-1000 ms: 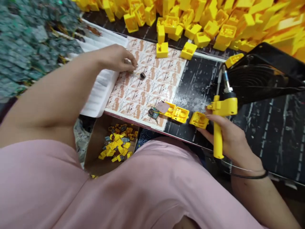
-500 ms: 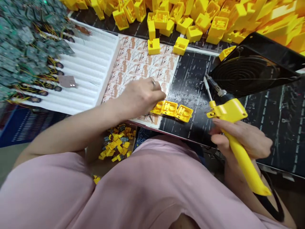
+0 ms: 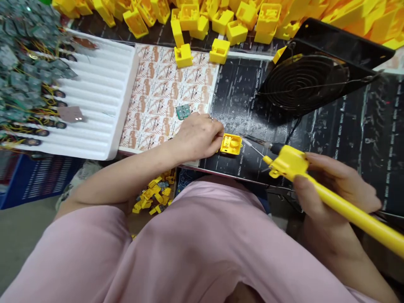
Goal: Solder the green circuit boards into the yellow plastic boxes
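My left hand (image 3: 200, 135) is closed with its fingertips at the left end of an open yellow plastic case (image 3: 231, 144) on the bench; a bit of yellow shows under the fingers. In my right hand (image 3: 334, 185) is a yellow-handled soldering iron (image 3: 290, 162), gripped between thumb and fingers. Its dark tip and thin solder feed tube point left, close to the case's right edge. Whether the tip touches the case, I cannot tell. Just behind my left hand a small green circuit board (image 3: 183, 111) lies on the patterned sheet (image 3: 170, 80).
A black fan (image 3: 299, 84) stands behind the iron. Yellow cases (image 3: 236, 33) are heaped along the back. On the left, a white foam tray (image 3: 97, 92) bears wired circuit boards (image 3: 28, 80). Below the bench are a blue basket (image 3: 28, 176) and a box of yellow parts (image 3: 154, 193).
The iron has come down and left to the case, its tip now pointing left. My left hand covers more of the row of cases, leaving one plainly visible. The green board has come into sight.
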Action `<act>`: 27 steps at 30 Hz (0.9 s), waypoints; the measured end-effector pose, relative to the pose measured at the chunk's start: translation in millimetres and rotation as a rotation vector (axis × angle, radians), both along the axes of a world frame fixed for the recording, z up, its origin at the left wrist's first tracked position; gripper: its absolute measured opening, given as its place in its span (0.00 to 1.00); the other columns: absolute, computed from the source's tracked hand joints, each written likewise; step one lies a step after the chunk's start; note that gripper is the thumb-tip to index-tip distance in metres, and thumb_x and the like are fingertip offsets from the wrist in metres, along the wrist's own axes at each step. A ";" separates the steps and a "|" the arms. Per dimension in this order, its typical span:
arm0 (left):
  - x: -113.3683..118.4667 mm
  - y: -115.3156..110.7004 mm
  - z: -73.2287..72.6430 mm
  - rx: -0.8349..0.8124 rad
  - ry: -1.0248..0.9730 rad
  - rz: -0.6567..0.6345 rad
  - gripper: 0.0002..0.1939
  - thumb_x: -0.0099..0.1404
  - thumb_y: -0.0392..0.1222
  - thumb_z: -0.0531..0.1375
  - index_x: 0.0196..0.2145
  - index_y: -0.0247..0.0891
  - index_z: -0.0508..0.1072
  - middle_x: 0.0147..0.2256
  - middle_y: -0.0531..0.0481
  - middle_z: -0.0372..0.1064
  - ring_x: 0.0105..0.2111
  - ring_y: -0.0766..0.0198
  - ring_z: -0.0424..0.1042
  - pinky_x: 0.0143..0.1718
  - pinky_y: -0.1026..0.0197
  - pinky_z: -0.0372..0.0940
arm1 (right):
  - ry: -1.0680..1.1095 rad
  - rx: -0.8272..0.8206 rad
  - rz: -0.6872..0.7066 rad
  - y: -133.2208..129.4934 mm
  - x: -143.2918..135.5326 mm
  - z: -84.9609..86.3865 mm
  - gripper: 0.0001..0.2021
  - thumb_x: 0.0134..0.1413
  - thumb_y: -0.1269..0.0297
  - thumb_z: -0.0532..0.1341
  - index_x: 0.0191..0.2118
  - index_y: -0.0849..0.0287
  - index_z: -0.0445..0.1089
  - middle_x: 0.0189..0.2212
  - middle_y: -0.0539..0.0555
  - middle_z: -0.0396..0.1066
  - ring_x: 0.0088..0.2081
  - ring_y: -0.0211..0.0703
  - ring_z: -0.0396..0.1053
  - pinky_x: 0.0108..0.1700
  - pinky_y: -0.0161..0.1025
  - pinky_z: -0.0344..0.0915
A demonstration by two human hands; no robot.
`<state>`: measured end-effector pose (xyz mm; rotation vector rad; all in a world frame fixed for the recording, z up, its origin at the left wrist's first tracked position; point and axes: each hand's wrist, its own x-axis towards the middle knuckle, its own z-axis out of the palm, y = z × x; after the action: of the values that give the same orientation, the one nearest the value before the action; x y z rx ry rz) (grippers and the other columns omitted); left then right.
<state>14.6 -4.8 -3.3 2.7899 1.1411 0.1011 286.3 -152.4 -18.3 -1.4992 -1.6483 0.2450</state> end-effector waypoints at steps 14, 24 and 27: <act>12.8 6.8 14.1 -0.199 0.134 0.070 0.17 0.58 0.44 0.53 0.34 0.39 0.81 0.29 0.47 0.78 0.33 0.54 0.76 0.34 0.58 0.62 | -0.209 0.200 0.328 26.1 -23.3 14.7 0.13 0.50 0.67 0.73 0.35 0.52 0.68 0.27 0.46 0.77 0.27 0.38 0.76 0.22 0.32 0.68; 16.9 8.1 18.7 -0.259 0.161 0.095 0.14 0.58 0.42 0.55 0.34 0.39 0.81 0.30 0.48 0.78 0.35 0.53 0.76 0.37 0.56 0.64 | -0.155 0.131 0.283 19.7 4.2 10.0 0.11 0.65 0.53 0.62 0.36 0.53 0.70 0.28 0.51 0.76 0.30 0.36 0.76 0.27 0.31 0.69; 17.9 7.9 20.0 -0.255 0.165 0.101 0.14 0.58 0.42 0.55 0.33 0.39 0.81 0.30 0.48 0.78 0.35 0.54 0.76 0.36 0.57 0.63 | -0.112 0.098 0.268 19.6 6.9 3.7 0.15 0.63 0.49 0.62 0.31 0.53 0.69 0.25 0.50 0.75 0.27 0.36 0.76 0.26 0.32 0.71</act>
<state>32.5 3.1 16.7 2.5536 1.2333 -0.2521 293.3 -132.9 -14.6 -1.2370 -1.9242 0.2248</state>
